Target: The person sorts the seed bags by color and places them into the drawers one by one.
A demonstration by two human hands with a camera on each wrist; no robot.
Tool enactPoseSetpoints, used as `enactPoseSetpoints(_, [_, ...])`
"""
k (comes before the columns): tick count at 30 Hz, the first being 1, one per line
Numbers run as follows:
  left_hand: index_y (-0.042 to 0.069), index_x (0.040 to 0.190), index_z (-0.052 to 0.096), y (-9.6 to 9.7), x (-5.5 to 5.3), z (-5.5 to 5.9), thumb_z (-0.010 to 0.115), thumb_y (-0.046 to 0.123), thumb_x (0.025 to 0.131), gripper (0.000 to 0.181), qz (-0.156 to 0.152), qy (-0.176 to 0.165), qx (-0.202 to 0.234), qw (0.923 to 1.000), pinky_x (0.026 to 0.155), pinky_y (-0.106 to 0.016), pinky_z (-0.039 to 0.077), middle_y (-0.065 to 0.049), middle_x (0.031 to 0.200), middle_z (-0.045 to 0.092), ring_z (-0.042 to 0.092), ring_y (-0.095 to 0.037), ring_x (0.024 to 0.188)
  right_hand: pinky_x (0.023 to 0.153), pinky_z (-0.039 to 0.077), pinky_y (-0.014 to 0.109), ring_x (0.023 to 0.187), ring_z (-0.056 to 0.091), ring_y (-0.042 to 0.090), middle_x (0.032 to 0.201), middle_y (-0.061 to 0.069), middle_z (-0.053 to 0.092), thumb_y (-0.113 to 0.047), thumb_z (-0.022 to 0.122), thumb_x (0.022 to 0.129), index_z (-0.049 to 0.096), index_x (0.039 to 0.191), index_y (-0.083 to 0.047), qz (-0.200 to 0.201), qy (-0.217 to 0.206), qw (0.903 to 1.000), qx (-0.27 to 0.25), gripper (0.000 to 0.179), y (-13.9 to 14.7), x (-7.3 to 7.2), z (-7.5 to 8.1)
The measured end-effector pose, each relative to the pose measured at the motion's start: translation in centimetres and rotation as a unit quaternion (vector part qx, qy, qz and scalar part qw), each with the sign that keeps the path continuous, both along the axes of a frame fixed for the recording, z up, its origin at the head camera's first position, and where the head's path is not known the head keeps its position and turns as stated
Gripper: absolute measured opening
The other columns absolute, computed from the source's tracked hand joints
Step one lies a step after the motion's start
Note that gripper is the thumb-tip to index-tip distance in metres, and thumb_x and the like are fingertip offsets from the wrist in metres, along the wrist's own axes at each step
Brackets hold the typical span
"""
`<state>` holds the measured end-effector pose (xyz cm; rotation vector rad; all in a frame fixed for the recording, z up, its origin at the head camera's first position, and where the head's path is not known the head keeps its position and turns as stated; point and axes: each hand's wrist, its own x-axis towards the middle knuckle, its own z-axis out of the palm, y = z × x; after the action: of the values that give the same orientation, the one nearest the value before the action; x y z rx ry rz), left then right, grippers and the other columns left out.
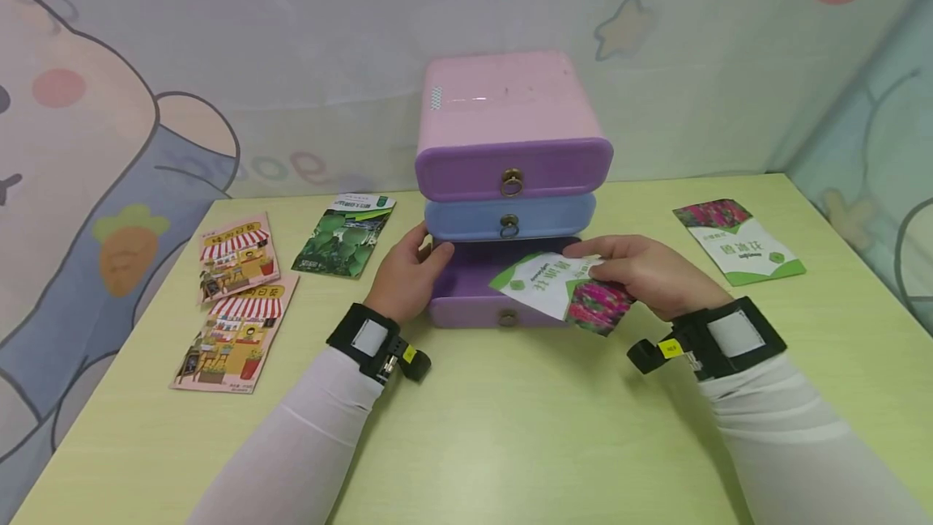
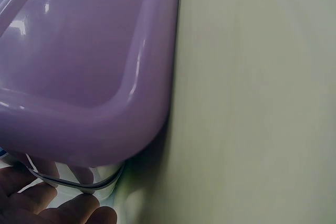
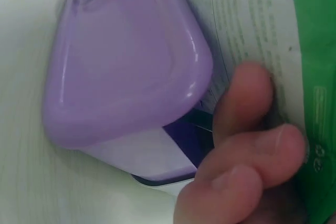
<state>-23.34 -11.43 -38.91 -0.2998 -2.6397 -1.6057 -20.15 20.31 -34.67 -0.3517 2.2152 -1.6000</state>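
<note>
A small drawer cabinet (image 1: 503, 96) with a pink top stands at the back of the table. Its bottom drawer (image 1: 466, 310), pale purple with a ring pull, is pulled out. My left hand (image 1: 404, 278) rests against the cabinet's left side, thumb near the drawer's corner; the left wrist view has its fingertips (image 2: 102, 216) at the side wall. Between thumb and fingers, my right hand (image 1: 649, 270) pinches a seed packet (image 1: 543, 282) with pink flowers and a white and green face. The packet slants over the drawer's front right part, overlapping its rim.
Two pink shop-print packets (image 1: 229, 339) overlap at the left. A green leaf-print packet (image 1: 346, 237) lies left of the cabinet. Another flower packet (image 1: 739, 241) lies at the right. Above the pulled-out drawer are a blue drawer (image 1: 466, 221) and a purple drawer (image 1: 459, 172).
</note>
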Motion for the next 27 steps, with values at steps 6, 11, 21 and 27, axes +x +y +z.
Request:
enactPoseSetpoints(6, [0.031,0.144,0.037,-0.01,-0.12,-0.06,0.054,0.036,0.095,0.052,0.001,0.006,-0.001,1.0,0.103,-0.038,0.036,0.003,0.144,0.039,0.042,-0.023,0.122,0.05,0.045,0.02,0.057,0.047,0.009,0.082,0.003,0.059,-0.006,0.048,0.094,0.055,0.127,0.0,-0.019,0.03,0.9993,0.011,0.035,-0.3,-0.11,-0.12])
enactPoseSetpoints(11, [0.031,0.144,0.037,-0.03,-0.07,-0.02,0.054,0.036,0.095,0.052,-0.001,0.005,0.002,1.0,0.104,-0.041,0.036,0.002,0.144,0.039,0.042,-0.025,0.122,0.047,0.042,0.023,0.051,0.039,0.01,0.066,-0.002,0.045,-0.006,0.045,0.094,0.056,0.124,0.001,-0.031,0.036,0.9988,0.009,0.032,-0.43,-0.22,-0.28])
enactPoseSetpoints(21, [0.031,0.144,0.037,-0.02,0.01,0.03,0.054,0.036,0.095,0.052,-0.001,0.002,0.0,1.0,0.104,-0.042,0.035,0.001,0.144,0.039,0.042,-0.025,0.122,0.047,0.042,0.022,0.056,0.045,0.013,0.1,0.014,0.058,-0.005,0.042,0.096,0.051,0.128,0.002,-0.033,0.022,0.9992,-0.006,0.034,-0.73,-0.23,-0.54])
enactPoseSetpoints(27, [0.03,0.144,0.037,-0.04,0.05,0.0,0.053,0.037,0.095,0.052,0.0,0.001,0.0,1.0,0.104,-0.041,0.035,0.001,0.144,0.039,0.042,-0.025,0.122,0.047,0.043,0.023,0.054,0.046,0.015,0.086,0.008,0.058,-0.004,0.046,0.093,0.045,0.131,0.003,-0.036,0.023,0.9991,-0.006,0.038,-1.03,-0.23,-0.57])
